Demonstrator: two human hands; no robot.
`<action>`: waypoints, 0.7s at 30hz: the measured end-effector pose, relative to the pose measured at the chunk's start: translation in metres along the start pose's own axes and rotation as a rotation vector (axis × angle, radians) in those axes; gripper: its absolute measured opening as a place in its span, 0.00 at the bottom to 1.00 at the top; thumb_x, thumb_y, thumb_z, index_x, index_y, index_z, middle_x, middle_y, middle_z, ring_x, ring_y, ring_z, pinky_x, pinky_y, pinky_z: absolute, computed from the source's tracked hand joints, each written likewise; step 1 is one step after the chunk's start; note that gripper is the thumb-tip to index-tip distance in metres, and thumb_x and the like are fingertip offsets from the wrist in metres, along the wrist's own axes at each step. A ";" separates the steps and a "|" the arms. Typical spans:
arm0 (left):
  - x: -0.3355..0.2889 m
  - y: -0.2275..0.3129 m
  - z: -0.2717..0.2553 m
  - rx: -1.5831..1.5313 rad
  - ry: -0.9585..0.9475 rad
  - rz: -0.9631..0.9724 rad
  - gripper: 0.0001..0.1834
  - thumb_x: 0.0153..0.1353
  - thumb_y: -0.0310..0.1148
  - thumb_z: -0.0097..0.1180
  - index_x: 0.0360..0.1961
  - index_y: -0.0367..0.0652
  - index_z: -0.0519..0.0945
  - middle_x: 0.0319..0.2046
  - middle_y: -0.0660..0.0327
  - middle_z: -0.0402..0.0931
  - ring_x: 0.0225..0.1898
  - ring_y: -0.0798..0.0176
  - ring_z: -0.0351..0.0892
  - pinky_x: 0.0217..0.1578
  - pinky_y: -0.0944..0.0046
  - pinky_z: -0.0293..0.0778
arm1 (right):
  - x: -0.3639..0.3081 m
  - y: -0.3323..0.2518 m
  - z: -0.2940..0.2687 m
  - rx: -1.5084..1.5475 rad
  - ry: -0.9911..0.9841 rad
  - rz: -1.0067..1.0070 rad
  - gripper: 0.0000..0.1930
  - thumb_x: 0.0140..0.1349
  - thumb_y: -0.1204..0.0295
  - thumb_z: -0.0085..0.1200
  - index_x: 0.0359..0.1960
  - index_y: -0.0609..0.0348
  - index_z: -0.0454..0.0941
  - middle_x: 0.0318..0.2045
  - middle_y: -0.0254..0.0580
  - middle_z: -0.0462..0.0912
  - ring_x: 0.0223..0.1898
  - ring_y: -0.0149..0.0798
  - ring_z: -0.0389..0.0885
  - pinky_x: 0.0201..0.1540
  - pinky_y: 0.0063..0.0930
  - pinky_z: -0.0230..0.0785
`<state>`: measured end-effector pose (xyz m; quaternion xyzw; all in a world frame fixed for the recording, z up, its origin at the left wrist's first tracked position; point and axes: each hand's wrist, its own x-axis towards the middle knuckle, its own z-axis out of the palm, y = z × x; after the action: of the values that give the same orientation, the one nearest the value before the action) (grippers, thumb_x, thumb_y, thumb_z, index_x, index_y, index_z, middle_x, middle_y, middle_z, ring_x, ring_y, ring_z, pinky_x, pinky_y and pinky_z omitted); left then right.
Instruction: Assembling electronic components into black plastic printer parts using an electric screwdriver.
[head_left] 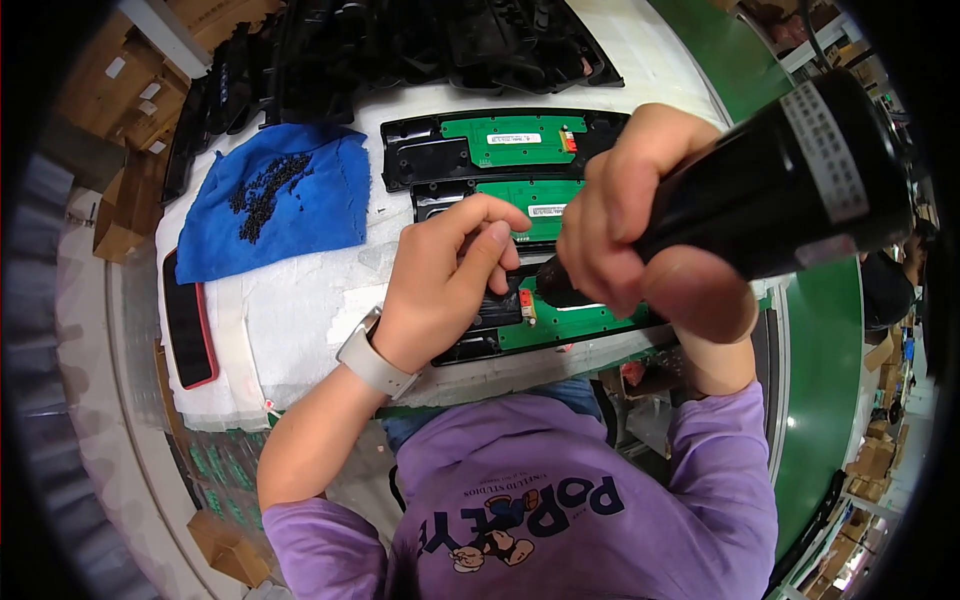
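Note:
My right hand [625, 215] is wrapped round a black electric screwdriver [780, 190], whose tip points down at the nearest green circuit board [575, 322]. That board lies in a black plastic panel [470, 348] and carries a small red connector [527, 305]. Close to the screwdriver's tip is my left hand [440, 275], thumb and fingers drawn together; what they hold, if anything, does not show. Beyond, a middle circuit board [500, 190] and a far circuit board [460, 128] sit in similar panels, the middle one partly behind my hands.
Small black screws [262, 205] lie heaped on a blue cloth [335, 225] at the left. Beside it rests a red-edged phone [190, 335]. Dark plastic parts [400, 50] are piled along the table's far side. Cardboard boxes [125, 125] stand at the far left.

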<state>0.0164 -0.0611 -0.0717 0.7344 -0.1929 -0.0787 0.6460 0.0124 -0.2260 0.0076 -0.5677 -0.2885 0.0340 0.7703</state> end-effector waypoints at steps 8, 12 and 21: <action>0.000 -0.011 -0.003 -0.174 0.013 -0.043 0.08 0.64 0.30 0.42 0.37 0.39 0.73 0.18 0.67 0.70 0.18 0.77 0.67 0.20 0.76 0.64 | -0.001 0.009 0.010 0.195 -0.011 0.002 0.17 0.44 0.77 0.64 0.24 0.61 0.63 0.13 0.35 0.66 0.13 0.27 0.64 0.14 0.19 0.56; 0.000 -0.006 -0.004 -0.187 0.006 -0.085 0.06 0.61 0.26 0.45 0.37 0.38 0.72 0.20 0.66 0.71 0.20 0.76 0.69 0.23 0.76 0.66 | 0.001 0.003 -0.013 0.087 -0.127 -0.024 0.16 0.52 0.65 0.57 0.32 0.60 0.64 0.14 0.32 0.67 0.12 0.27 0.65 0.16 0.21 0.59; 0.001 0.014 -0.013 -0.323 -0.185 -0.156 0.06 0.59 0.25 0.51 0.37 0.35 0.74 0.28 0.62 0.77 0.31 0.70 0.78 0.31 0.74 0.70 | 0.007 -0.011 -0.055 0.445 -0.093 -0.267 0.19 0.56 0.58 0.50 0.39 0.61 0.66 0.19 0.29 0.68 0.16 0.26 0.67 0.30 0.26 0.62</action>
<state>0.0191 -0.0511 -0.0554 0.6235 -0.1787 -0.2258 0.7268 0.0421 -0.2746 0.0099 -0.3390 -0.3812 0.0206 0.8598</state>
